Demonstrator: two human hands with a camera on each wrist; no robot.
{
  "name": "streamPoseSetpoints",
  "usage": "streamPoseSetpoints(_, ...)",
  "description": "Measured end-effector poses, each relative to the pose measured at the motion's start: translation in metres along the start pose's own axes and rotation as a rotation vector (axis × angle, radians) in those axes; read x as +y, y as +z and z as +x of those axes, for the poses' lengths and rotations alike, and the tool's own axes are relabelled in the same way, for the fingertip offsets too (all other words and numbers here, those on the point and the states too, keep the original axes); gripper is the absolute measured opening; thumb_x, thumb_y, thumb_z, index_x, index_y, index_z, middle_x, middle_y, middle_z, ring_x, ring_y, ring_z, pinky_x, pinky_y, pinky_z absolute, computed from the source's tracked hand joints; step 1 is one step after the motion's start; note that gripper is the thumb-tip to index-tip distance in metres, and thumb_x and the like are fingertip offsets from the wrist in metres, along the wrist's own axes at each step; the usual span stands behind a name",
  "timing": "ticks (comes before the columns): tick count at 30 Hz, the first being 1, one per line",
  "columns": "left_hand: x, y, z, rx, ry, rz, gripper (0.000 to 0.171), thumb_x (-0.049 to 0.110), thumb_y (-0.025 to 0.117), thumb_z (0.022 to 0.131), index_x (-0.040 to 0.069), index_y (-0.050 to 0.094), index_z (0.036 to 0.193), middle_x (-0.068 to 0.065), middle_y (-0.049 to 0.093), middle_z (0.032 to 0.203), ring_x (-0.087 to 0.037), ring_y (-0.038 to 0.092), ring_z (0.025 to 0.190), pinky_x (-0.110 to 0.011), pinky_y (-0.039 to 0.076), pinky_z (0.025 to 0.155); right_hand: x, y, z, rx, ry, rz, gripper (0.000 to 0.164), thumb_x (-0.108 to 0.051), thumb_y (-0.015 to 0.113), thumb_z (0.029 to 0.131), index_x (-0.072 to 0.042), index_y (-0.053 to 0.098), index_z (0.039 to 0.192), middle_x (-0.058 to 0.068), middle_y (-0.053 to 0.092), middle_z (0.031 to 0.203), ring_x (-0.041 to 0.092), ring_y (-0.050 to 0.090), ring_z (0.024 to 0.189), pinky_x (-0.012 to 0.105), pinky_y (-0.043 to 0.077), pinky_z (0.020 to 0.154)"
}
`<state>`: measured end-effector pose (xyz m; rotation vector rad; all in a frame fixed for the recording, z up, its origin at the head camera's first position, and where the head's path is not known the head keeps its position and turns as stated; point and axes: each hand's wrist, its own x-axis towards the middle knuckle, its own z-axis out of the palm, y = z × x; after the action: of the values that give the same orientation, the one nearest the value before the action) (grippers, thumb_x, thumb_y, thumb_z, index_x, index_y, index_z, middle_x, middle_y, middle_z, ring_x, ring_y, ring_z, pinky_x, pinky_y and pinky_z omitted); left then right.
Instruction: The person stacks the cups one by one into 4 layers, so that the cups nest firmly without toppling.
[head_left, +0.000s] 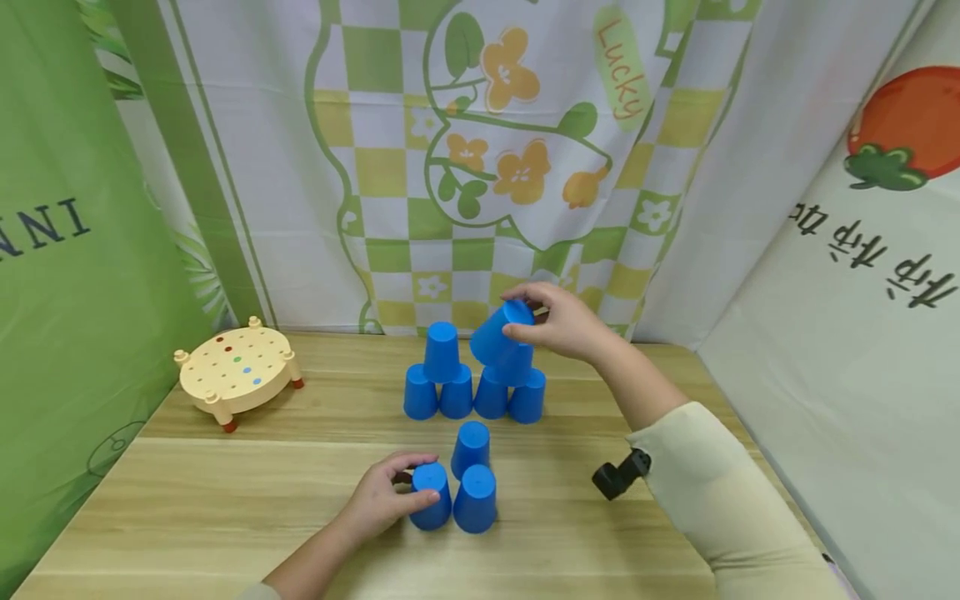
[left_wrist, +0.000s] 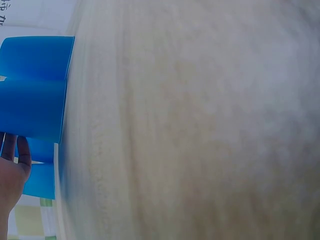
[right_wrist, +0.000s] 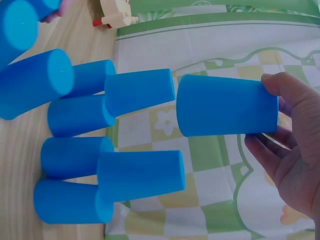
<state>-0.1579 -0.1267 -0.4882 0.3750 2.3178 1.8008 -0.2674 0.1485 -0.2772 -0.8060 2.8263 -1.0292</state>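
Observation:
My right hand [head_left: 558,321] grips an upside-down blue cup [right_wrist: 227,106] by its narrow end, between thumb and fingers. The cup is tilted in the head view and held above the back stacks. Those are two pairs of blue cups, each with one cup on top: the left upper cup [head_left: 442,354] and the right upper cup [head_left: 516,367], partly hidden. Nearer the front, my left hand [head_left: 382,498] has thumb and fingers round the front left cup [head_left: 431,500]. Beside it stands the front right cup [head_left: 476,502], with another blue cup [head_left: 471,448] behind.
A round cream pegboard-like toy [head_left: 238,371] with short red-tipped legs lies at the back left of the wooden table [head_left: 300,475]. Behind the table hangs a patterned curtain [head_left: 517,225]. A black wrist-worn device [head_left: 621,475] sticks out at the right sleeve.

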Motion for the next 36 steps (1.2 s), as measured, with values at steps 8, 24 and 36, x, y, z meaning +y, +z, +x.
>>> streamPoseSetpoints(8,0.0,0.0,0.001,-0.002,0.011,0.013,0.052,0.023,0.079,0.083,0.002,0.062,0.128,-0.016,0.062,0.132,-0.026,0.058,0.114,-0.036,0.048,0.092,0.0,0.007,0.035,-0.017,0.071,-0.048,0.049,-0.032,0.067,0.092,-0.014,0.056,0.137,0.011,0.054,0.139,0.032,0.053,0.125,0.047,0.048,0.101)
streamPoseSetpoints(24,0.0,-0.001,0.001,-0.004,0.018,0.006,0.052,0.022,0.079,0.082,0.002,0.062,0.128,-0.015,0.062,0.132,-0.026,0.057,0.116,-0.038,0.047,0.094,0.022,0.053,0.059,-0.1,0.123,-0.16,0.05,-0.033,0.067,0.091,-0.014,0.057,0.137,0.011,0.057,0.139,0.03,0.054,0.128,0.045,0.048,0.105)
streamPoseSetpoints(36,0.0,-0.001,0.0,-0.004,0.024,0.021,0.051,0.022,0.079,0.083,0.002,0.063,0.128,-0.014,0.062,0.132,-0.028,0.057,0.117,-0.034,0.048,0.093,0.034,0.065,0.063,-0.135,0.165,-0.179,0.052,-0.034,0.066,0.093,-0.015,0.055,0.139,0.011,0.054,0.144,0.032,0.052,0.132,0.048,0.045,0.107)
